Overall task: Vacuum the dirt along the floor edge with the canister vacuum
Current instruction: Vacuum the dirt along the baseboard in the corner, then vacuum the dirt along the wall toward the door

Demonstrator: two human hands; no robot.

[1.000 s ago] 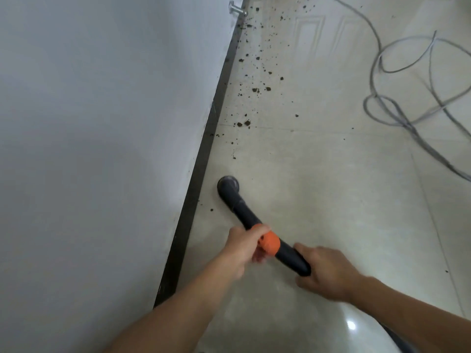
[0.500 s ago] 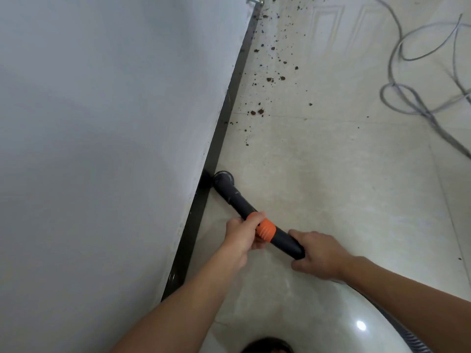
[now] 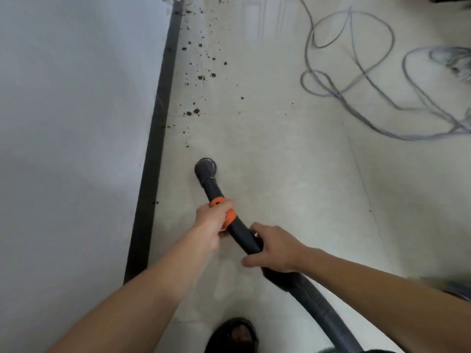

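1. Progress: tile near the nozzle (image 3: 205, 168) looks mostly clean, so the near stretch reads as done. One or two specks sit by the baseboard (image 3: 150, 189) level with the left hand.
2. Left to do: the dirt (image 3: 196, 111) trail runs ahead along the baseboard to the top of view, crumbs thickest just beyond the nozzle. Judging by that, most of the edge is unvacuumed.
3. Nozzle: round open mouth, dark plastic, on or just above the floor (image 3: 293, 174); can't tell which. It's near the baseboard, not touching.
4. Left hand (image 3: 212, 220): fingers wrapped tight round the tube at the orange collar (image 3: 230, 216).
5. Right hand (image 3: 274, 248): fingers curled round the tube, just ahead of the ribbed hose (image 3: 321, 304).
6. Materials: glossy pale tile, matte white wall (image 3: 76, 123), dark baseboard strip, loose grey cable (image 3: 356, 72) well right of the dirt.
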